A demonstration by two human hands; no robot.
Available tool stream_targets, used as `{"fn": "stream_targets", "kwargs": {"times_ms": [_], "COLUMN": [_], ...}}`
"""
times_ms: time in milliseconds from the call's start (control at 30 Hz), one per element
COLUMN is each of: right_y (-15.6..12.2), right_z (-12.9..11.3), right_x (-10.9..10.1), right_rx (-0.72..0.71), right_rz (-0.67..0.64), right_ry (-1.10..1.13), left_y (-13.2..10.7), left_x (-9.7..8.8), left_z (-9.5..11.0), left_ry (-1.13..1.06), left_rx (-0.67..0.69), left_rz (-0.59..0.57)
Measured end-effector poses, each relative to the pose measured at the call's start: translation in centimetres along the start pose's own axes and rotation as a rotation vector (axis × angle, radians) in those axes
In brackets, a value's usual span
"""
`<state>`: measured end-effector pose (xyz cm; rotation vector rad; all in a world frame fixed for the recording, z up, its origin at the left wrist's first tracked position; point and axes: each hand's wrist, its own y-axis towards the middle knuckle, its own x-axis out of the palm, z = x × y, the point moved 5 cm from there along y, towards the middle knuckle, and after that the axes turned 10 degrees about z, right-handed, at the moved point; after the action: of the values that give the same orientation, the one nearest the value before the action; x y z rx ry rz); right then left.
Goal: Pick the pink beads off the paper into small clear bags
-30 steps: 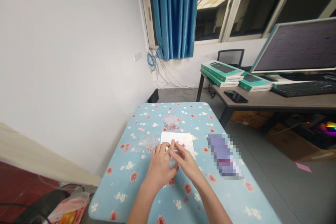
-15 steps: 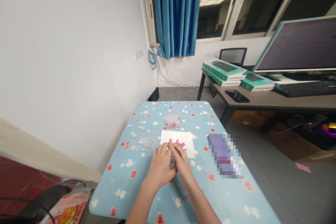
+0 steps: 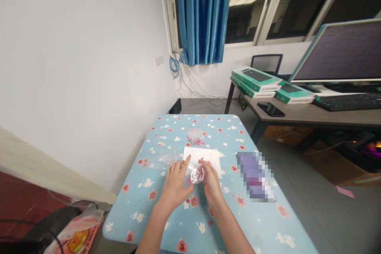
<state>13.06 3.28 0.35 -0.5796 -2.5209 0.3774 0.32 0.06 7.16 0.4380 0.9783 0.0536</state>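
Note:
A small clear plastic container with shiny highlights sits between my hands at the near edge of a white sheet of paper. To its left, my left hand is open, fingers spread and thumb apart, close to the container. On the other side my right hand has its fingers curled round the container's right side; its thumb is partly hidden. Pink beads show beside and behind the container, partly covered by my right fingers. A red bead-like dot lies on the cloth nearer me.
Behind the paper lies a clear bag with pink beads. Another clear bag is left of the paper. A pixelated purple item rests at the right of the flowered table. A desk with keyboard boxes stands beyond.
My hands were together with fingertips touching; they have moved apart, left hand to the left and right hand to the right. The clear container between them now shows.

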Motion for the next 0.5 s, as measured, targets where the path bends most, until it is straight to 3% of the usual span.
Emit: {"fn": "stream_targets", "kwargs": {"times_ms": [133,233,400,500], "right_y": [0.2,0.3,0.6,1.0], "right_z": [1.9,2.8,3.6,3.3], "right_x": [0.1,0.2,0.2,0.4], "right_rx": [0.271,0.378,0.439,0.378], "right_rz": [0.018,0.030,0.048,-0.021], "right_ry": [0.159,0.269,0.384,0.385], "left_y": [0.3,0.5,0.8,1.0], "left_x": [-0.7,-1.1,-1.6,-2.1], "left_z": [0.5,0.9,1.3,1.4], "left_ry": [-0.140,-0.184,-0.242,-0.288], "left_rx": [0.020,0.029,0.010,-0.015], "left_rz": [-0.005,-0.004,0.004,0.032]}}
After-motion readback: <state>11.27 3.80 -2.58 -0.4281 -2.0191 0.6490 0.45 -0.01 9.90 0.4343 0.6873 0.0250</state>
